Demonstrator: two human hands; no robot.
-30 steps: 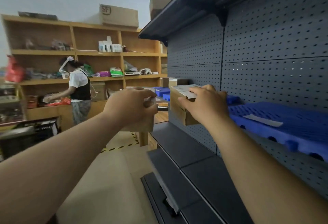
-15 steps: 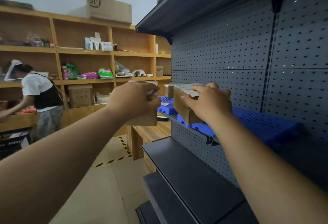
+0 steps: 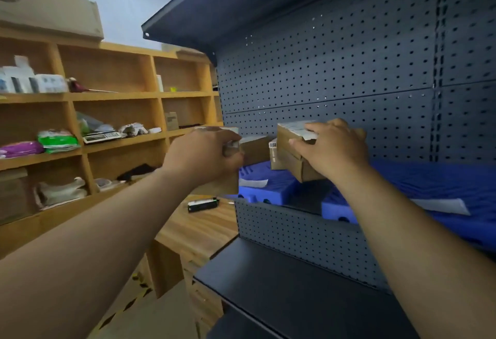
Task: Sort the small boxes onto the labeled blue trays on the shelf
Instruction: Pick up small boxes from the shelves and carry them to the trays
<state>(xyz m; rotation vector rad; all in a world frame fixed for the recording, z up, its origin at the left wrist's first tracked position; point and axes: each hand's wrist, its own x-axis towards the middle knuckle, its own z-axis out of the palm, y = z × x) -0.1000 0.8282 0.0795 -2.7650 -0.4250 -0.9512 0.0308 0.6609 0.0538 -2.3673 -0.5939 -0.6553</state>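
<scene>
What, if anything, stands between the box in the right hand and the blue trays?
Nothing visible. The right hand holds its box above the gap between the trays. Other boxes stand on the left tray behind it; the right tray carries a paper label.

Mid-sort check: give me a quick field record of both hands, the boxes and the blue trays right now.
left hand: grips cardboard box, out left of the trays
right hand: grips second box, raised about over the gap between the trays
far tray: blue, far label lying on it, back box at its rear
near tray: blue, near label lying on it
placed: neither held box set down yet
</scene>
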